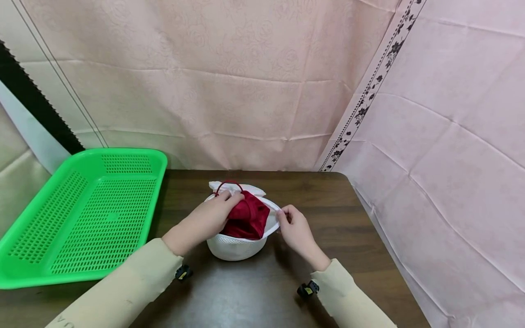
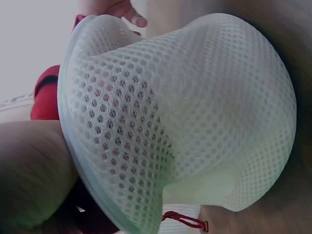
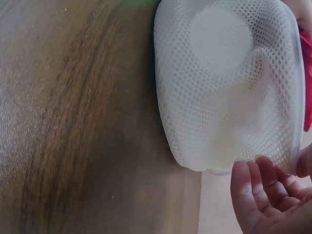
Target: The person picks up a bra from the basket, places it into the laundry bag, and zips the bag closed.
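A white mesh laundry bag (image 1: 235, 249) with a zipped rim stands open on the table. Dark red, shiny fabric (image 1: 253, 218), a garment with a thin red strap (image 1: 229, 182), fills its mouth. My left hand (image 1: 211, 216) reaches over the near left rim and grips the garment, fingertips partly hidden in its folds. At the bag's right side, my right hand (image 1: 296, 230) pinches the rim between thumb and fingers. The right wrist view shows those fingers (image 3: 242, 187) against the mesh wall. Through the holes in the left wrist view, some red shows behind the mesh (image 2: 209, 97).
A large green plastic basket (image 1: 110, 237) with slotted walls sits to the left, beside my left forearm. The dark wooden table (image 1: 328, 205) ends at a pale curtain (image 1: 246, 105) behind and another pale cloth (image 1: 451, 136) on the right.
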`<state>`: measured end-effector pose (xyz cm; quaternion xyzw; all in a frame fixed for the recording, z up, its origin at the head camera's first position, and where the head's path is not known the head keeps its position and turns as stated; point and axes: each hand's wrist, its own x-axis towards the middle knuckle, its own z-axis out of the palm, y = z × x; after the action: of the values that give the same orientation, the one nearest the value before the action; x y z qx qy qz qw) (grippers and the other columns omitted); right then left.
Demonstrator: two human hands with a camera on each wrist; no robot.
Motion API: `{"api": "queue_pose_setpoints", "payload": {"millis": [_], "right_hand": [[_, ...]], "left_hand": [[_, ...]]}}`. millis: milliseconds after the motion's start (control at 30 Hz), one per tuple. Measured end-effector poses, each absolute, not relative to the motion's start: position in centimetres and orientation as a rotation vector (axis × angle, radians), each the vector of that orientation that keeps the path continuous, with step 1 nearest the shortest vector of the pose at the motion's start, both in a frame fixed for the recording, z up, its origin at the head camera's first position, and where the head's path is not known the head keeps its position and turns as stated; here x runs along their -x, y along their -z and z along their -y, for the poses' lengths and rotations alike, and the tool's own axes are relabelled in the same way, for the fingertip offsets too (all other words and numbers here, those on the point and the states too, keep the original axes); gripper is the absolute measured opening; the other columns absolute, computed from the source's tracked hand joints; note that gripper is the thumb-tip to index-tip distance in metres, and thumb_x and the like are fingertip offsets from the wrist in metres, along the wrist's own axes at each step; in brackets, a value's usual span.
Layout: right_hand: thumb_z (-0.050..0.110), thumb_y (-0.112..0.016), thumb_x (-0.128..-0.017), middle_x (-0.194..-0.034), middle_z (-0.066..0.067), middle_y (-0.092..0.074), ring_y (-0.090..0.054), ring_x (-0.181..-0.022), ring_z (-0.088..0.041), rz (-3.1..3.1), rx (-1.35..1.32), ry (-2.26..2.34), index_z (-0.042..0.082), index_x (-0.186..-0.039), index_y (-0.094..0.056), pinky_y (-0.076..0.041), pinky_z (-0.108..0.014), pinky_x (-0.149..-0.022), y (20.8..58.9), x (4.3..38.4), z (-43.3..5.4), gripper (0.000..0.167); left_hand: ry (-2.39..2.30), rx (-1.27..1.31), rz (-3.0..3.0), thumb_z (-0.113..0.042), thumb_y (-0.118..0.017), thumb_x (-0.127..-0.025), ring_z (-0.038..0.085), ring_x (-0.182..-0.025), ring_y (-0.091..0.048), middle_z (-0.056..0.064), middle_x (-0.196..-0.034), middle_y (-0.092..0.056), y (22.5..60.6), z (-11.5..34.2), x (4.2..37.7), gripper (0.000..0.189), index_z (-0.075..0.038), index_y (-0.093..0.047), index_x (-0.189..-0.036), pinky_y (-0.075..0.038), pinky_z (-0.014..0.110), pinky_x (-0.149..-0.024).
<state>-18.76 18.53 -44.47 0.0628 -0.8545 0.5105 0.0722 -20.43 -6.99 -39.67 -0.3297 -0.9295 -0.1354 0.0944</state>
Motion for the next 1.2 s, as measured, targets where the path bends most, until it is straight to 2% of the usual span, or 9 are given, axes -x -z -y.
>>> {"api": "queue_pose_setpoints", "payload": {"millis": [167,300,433,633,733,833,1000,1100,1200], "right_hand": [[0.013,-0.054,-0.099,-0.071,-0.018,-0.059,-0.059,-0.057,-0.024,2.536,-0.217,-1.511,0.006,-0.088,-0.059,-0.051,-0.031,-0.053,44.2,18.8,-18.4,0.014],[0.015,-0.054,-0.1,-0.069,-0.012,-0.058,-0.06,-0.059,-0.026,2.504,-0.233,-1.482,0.006,-0.09,-0.059,-0.051,-0.03,-0.052,43.8,18.7,-18.3,0.015],[0.016,-0.054,-0.1,-0.068,-0.009,-0.058,-0.061,-0.062,-0.032,2.484,-0.249,-1.488,0.006,-0.091,-0.06,-0.05,-0.03,-0.052,43.3,18.6,-18.1,0.015],[0.016,-0.054,-0.1,-0.069,-0.013,-0.058,-0.06,-0.061,-0.029,2.497,-0.237,-1.486,0.008,-0.09,-0.059,-0.049,-0.03,-0.053,43.2,18.5,-18.1,0.014],[0.015,-0.055,-0.099,-0.068,-0.011,-0.058,-0.059,-0.059,-0.024,2.508,-0.217,-1.487,0.008,-0.089,-0.059,-0.049,-0.031,-0.053,43.3,18.5,-18.1,0.013],[0.015,-0.055,-0.099,-0.068,-0.011,-0.058,-0.06,-0.061,-0.029,2.509,-0.21,-1.507,0.008,-0.089,-0.059,-0.049,-0.031,-0.053,43.3,18.5,-18.1,0.013],[0.016,-0.055,-0.1,-0.071,-0.016,-0.059,-0.061,-0.06,-0.028,2.505,-0.206,-1.521,0.008,-0.09,-0.059,-0.05,-0.031,-0.053,43.5,18.5,-18.1,0.014],[0.017,-0.055,-0.1,-0.073,-0.02,-0.059,-0.06,-0.058,-0.023,2.505,-0.204,-1.527,0.007,-0.09,-0.06,-0.051,-0.031,-0.053,43.6,18.4,-18.1,0.014],[0.017,-0.055,-0.1,-0.074,-0.022,-0.059,-0.06,-0.059,-0.025,2.502,-0.204,-1.537,0.007,-0.09,-0.059,-0.051,-0.031,-0.053,43.6,18.3,-18.2,0.015]], "left_hand": [[0.286,0.986,2.86,-0.003,-0.057,-0.092,0.03,-0.101,-0.061,0.011,-0.119,-0.055,40.2,6.8,20.4,0.038,-0.021,-0.054,-0.125,-0.052,0.047,-0.081],[0.167,1.025,2.885,-0.003,-0.058,-0.092,0.029,-0.09,-0.065,0.013,-0.117,-0.057,41.1,6.8,20.3,0.026,-0.017,-0.057,-0.114,-0.054,0.046,-0.074],[0.095,0.983,2.92,-0.004,-0.061,-0.091,0.033,-0.089,-0.065,0.015,-0.114,-0.06,41.6,7.0,20.1,0.021,-0.013,-0.059,-0.11,-0.054,0.049,-0.072],[0.12,0.924,2.993,-0.007,-0.063,-0.092,0.035,-0.103,-0.061,0.016,-0.119,-0.06,41.3,7.1,20.2,0.027,-0.013,-0.059,-0.117,-0.052,0.052,-0.08],[0.132,0.917,3.004,-0.007,-0.06,-0.093,0.035,-0.105,-0.061,0.016,-0.12,-0.06,41.4,7.0,20.2,0.027,-0.013,-0.058,-0.119,-0.052,0.053,-0.08],[0.136,0.903,3.007,-0.006,-0.057,-0.095,0.034,-0.104,-0.061,0.016,-0.12,-0.06,41.5,7.1,20.2,0.026,-0.013,-0.057,-0.12,-0.052,0.052,-0.08],[0.156,0.911,2.959,-0.005,-0.056,-0.094,0.034,-0.101,-0.063,0.016,-0.12,-0.059,41.6,7.1,20.0,0.029,-0.011,-0.055,-0.122,-0.052,0.051,-0.079],[0.197,0.916,2.909,-0.007,-0.059,-0.092,0.034,-0.1,-0.063,0.014,-0.121,-0.059,41.5,7.2,20.0,0.033,-0.01,-0.054,-0.125,-0.053,0.05,-0.077],[0.235,0.921,2.863,-0.012,-0.067,-0.087,0.032,-0.102,-0.062,0.013,-0.122,-0.059,41.3,7.3,20.0,0.042,-0.009,-0.054,-0.128,-0.053,0.05,-0.076]]}}
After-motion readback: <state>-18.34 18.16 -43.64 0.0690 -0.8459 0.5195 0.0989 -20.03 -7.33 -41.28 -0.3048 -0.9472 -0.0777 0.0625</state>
